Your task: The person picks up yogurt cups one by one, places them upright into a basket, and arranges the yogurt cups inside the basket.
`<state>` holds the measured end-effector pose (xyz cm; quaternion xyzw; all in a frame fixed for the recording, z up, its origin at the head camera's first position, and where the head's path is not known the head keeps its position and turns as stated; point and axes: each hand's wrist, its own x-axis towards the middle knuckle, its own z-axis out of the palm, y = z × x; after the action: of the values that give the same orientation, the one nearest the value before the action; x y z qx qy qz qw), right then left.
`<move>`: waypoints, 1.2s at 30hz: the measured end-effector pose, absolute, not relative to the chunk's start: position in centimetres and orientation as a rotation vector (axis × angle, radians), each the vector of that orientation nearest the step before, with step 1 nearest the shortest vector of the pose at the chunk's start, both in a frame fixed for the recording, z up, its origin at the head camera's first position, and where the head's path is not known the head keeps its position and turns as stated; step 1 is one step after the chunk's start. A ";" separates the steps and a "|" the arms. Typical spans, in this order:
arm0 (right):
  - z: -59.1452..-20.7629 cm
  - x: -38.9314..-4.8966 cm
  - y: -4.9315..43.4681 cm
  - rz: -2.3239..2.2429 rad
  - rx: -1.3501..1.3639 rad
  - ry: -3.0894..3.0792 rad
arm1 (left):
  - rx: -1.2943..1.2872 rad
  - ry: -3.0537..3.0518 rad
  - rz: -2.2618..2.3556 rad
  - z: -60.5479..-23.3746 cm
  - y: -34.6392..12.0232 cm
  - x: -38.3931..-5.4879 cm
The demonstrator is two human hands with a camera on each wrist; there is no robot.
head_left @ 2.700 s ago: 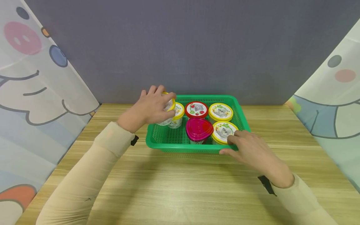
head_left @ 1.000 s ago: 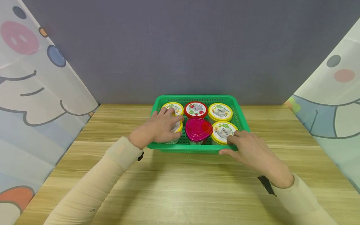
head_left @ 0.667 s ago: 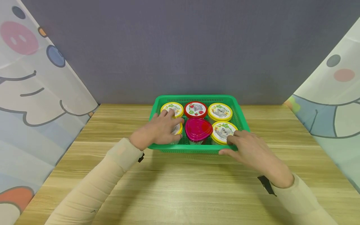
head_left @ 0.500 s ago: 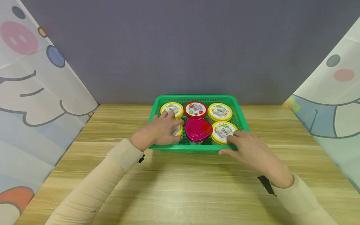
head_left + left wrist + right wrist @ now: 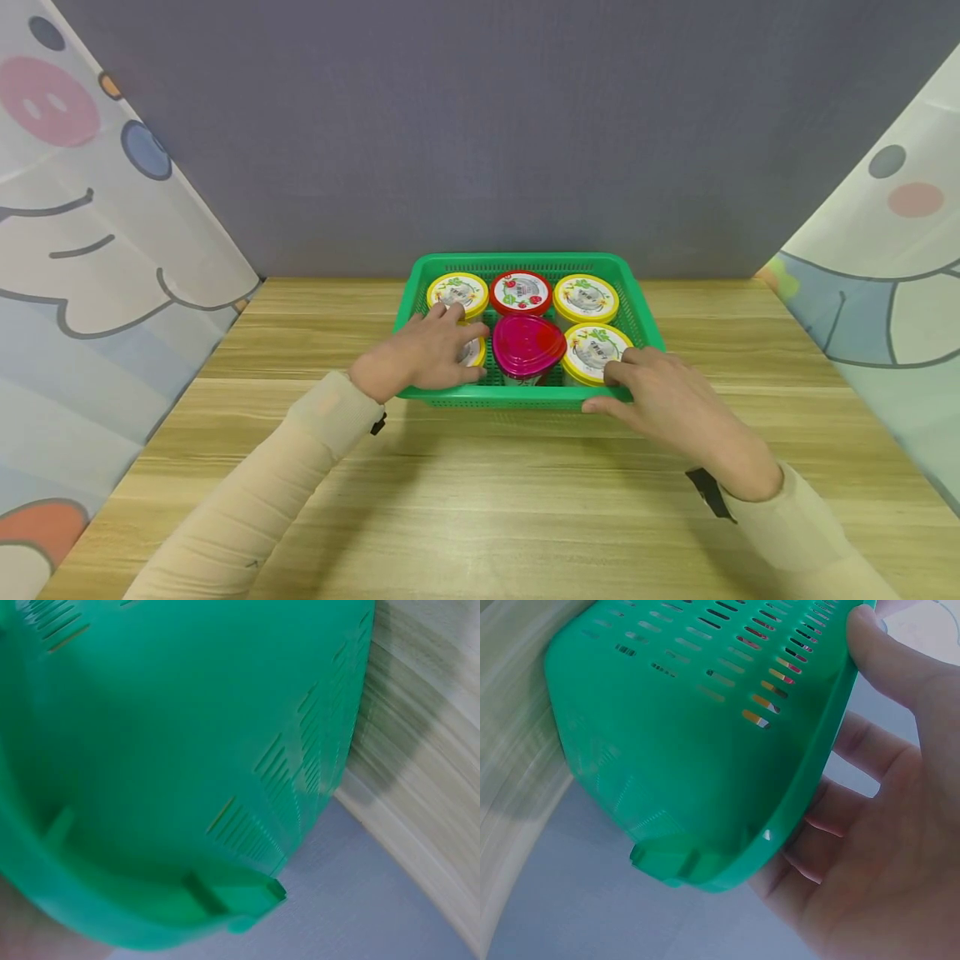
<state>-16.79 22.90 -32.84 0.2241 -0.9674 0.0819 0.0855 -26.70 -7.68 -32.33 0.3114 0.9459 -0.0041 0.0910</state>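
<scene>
In the head view my left hand (image 5: 427,350) reaches over the left end of a green plastic basket (image 5: 517,398), its fingers spread round a yellow-lidded tub (image 5: 473,352) at the front left. The hand covers most of that tub. My right hand (image 5: 667,396) holds the basket's front right corner, thumb outside the rim and fingers inside, beside another yellow-lidded tub (image 5: 596,352). Between the two front tubs stands one with a magenta, rounded-triangular lid (image 5: 528,344). The right wrist view shows the thumb (image 5: 889,656) pressed on the basket's rim.
Along the back of the basket stand a yellow-lidded tub (image 5: 457,293), a red-lidded tub (image 5: 521,292) and another yellow-lidded tub (image 5: 587,297). The basket sits on a wooden table (image 5: 480,500), close to a grey back panel (image 5: 480,150). Cartoon-printed curtains (image 5: 97,250) flank both sides.
The left hand lowered a yellow-lidded tub from above the basket's left side into its front left spot, then shifted slightly toward the front. The right hand stayed on the basket's rim.
</scene>
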 end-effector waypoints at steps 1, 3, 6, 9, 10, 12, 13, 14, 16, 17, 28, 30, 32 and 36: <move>-32.8 -16.8 22.9 0.245 0.668 -2.884 | 0.926 2.808 -0.010 -32.4 -7.7 -26.7; -32.8 -16.8 22.9 0.244 0.669 -2.883 | 0.925 2.805 -0.011 -32.4 -7.6 -26.8; -32.8 -16.8 22.9 0.244 0.671 -2.882 | 0.927 2.803 -0.019 -32.4 -7.4 -26.9; -32.8 -16.8 23.0 0.241 0.670 -2.884 | 0.930 2.804 -0.018 -32.4 -7.3 -26.9; -32.8 -16.8 23.0 0.240 0.669 -2.885 | 0.928 2.804 -0.016 -32.3 -7.3 -26.8; -32.8 -16.8 23.0 0.238 0.668 -2.887 | 0.922 2.802 -0.008 -32.2 -7.2 -26.8; -32.8 -16.8 23.0 0.238 0.667 -2.888 | 0.915 2.800 -0.005 -32.2 -7.2 -26.7; -32.8 -16.7 22.9 0.237 0.666 -2.889 | 0.906 2.798 -0.002 -32.1 -7.3 -26.7; -32.9 -16.7 22.9 0.237 0.668 -2.888 | 0.893 2.794 -0.001 -32.0 -7.3 -26.6; -32.9 -16.7 22.9 0.235 0.672 -2.887 | 0.889 2.792 0.000 -32.0 -7.3 -26.6; -32.5 -16.6 23.1 0.240 0.662 -2.908 | 0.858 2.778 0.048 -32.0 -7.2 -26.5; -32.3 -16.5 23.2 0.270 0.639 -2.932 | 0.857 2.777 0.061 -31.9 -7.2 -26.5; -32.1 -16.5 23.3 0.305 0.621 -2.953 | 0.852 2.781 0.080 -31.8 -7.3 -26.4; -31.7 -16.7 23.4 0.367 0.612 -2.963 | 0.840 2.790 0.122 -31.6 -7.5 -26.2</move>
<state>-16.70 23.42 -31.74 0.2008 -0.9711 0.1202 0.0471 -26.22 -7.49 -31.59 0.2863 0.9506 0.0415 0.1126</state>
